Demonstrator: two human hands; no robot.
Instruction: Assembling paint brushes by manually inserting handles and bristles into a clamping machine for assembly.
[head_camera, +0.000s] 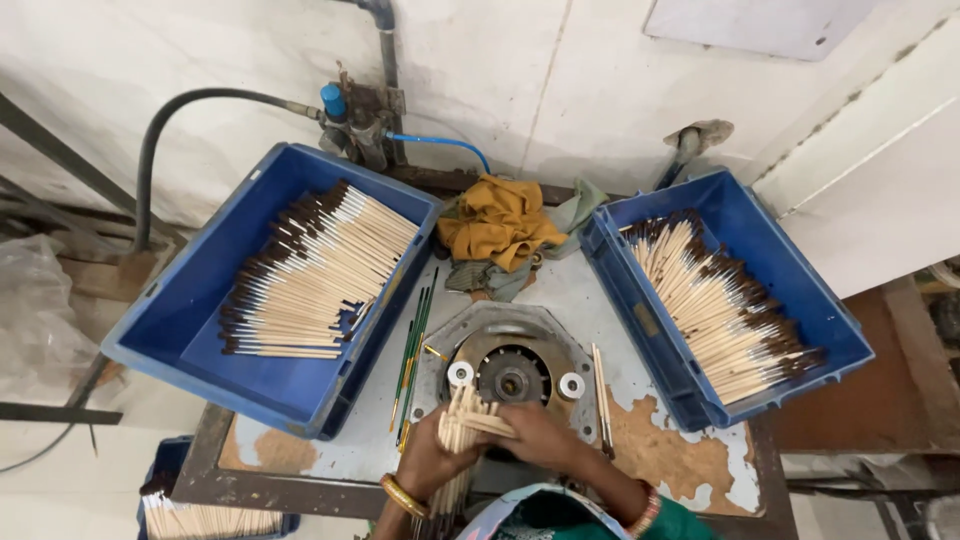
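Both hands (490, 445) grip a stick bundle (462, 430) (blue bins flanking).

Machine (512, 372) between two stick-filled crates (190, 300) (815, 300) (cloth (497, 225) behind), hands before it

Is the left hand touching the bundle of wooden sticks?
Touching. The head view shows the left hand wrapped around the bundle of wooden sticks, fingers closed on it.
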